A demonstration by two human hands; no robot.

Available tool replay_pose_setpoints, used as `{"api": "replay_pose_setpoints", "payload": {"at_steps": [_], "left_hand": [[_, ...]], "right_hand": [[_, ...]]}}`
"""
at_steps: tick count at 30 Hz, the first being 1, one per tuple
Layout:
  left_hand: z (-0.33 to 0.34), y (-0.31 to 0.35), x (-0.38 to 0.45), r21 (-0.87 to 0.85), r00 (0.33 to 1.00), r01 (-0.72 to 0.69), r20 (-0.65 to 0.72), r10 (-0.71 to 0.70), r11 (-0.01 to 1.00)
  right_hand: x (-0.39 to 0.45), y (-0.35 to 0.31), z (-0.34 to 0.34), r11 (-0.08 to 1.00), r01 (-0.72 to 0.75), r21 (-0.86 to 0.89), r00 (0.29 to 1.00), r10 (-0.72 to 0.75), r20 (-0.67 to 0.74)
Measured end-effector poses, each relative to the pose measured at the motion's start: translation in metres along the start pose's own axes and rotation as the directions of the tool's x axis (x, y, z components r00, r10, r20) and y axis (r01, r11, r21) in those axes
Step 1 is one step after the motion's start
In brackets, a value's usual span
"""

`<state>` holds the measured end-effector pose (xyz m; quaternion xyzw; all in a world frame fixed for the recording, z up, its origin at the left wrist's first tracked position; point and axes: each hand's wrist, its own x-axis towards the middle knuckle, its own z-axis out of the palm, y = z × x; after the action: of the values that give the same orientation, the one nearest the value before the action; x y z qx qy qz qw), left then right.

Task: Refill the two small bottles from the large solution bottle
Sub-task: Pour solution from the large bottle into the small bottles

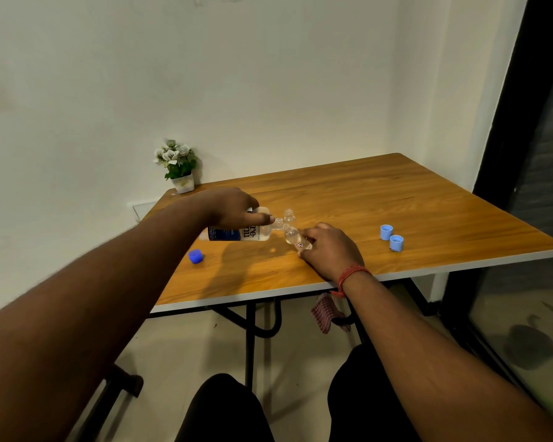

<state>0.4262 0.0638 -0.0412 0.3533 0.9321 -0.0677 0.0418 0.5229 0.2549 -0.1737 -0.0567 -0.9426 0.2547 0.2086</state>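
Step in hand: the first small bottle (296, 240) is being filled, judging by the mouths held together.
Left hand (229, 208): clamped round the large solution bottle (237, 232), which is tipped almost flat above the surface (396, 199).
Right hand (331, 250): curled round the tilted small bottle, held to the large bottle's neck.
Second small bottle (288, 215): stood upright just behind, uncapped.
Caps: dark blue cap (195, 256) at left; two light blue caps (391, 237) well apart at right.
Next move: mouths must be kept aligned, then the large bottle righted before overflow.
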Motion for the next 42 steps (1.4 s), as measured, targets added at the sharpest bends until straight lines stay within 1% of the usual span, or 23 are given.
{"api": "replay_pose_setpoints", "payload": {"at_steps": [8,12,19,22,24,26,28,31,33,35,39,42], "left_hand": [[0.002,-0.001,-0.001,0.011,1.0,-0.008,-0.02,0.008,1.0],[0.006,-0.001,-0.002,-0.027,0.999,-0.013,-0.036,0.012,1.0],[0.022,0.0,-0.002,-0.195,0.997,-0.006,-0.075,-0.009,0.981],[0.035,-0.001,-0.001,-0.335,0.988,-0.041,-0.152,-0.011,0.941],[0.045,-0.003,-0.001,-0.46,0.978,-0.074,-0.206,-0.025,0.885],[0.054,-0.004,0.0,-0.586,0.967,-0.105,-0.25,-0.056,0.803],[0.062,-0.005,0.0,-0.709,0.952,-0.155,-0.294,-0.089,0.688],[0.073,-0.009,-0.002,-0.86,0.941,-0.193,-0.299,-0.16,0.472],[0.076,-0.009,-0.004,-0.917,0.936,-0.189,-0.277,-0.218,0.351],[0.08,-0.012,-0.004,-0.948,0.929,-0.187,-0.256,-0.266,0.259],[0.09,-0.019,-0.001,-0.976,0.931,-0.184,-0.211,-0.298,0.117],[0.097,-0.025,0.003,-0.982,0.935,-0.184,-0.19,-0.299,0.048]], "right_hand": [[-0.001,0.0,0.0,1.0,0.001,0.012,1.0,-0.001,-0.006],[-0.001,0.0,0.0,1.0,-0.009,0.018,1.0,0.009,-0.005],[-0.001,-0.002,0.0,1.0,-0.013,-0.004,1.0,0.013,0.014],[-0.001,-0.002,0.0,1.0,-0.005,-0.017,1.0,0.006,0.019],[0.0,-0.003,0.0,1.0,0.001,-0.024,1.0,0.0,0.017],[0.0,-0.002,0.0,1.0,0.001,-0.026,1.0,0.0,0.014],[0.0,-0.002,0.0,1.0,-0.002,-0.021,1.0,0.002,0.007],[0.0,-0.001,0.002,1.0,-0.011,-0.019,1.0,0.011,-0.009],[0.0,0.0,0.003,1.0,-0.023,-0.017,0.999,0.023,-0.026],[0.001,0.0,0.004,0.999,-0.034,-0.012,0.999,0.034,-0.035],[0.003,0.002,0.006,0.998,-0.062,-0.017,0.997,0.061,-0.044],[0.005,0.003,0.008,0.995,-0.1,-0.019,0.994,0.099,-0.052]]}}
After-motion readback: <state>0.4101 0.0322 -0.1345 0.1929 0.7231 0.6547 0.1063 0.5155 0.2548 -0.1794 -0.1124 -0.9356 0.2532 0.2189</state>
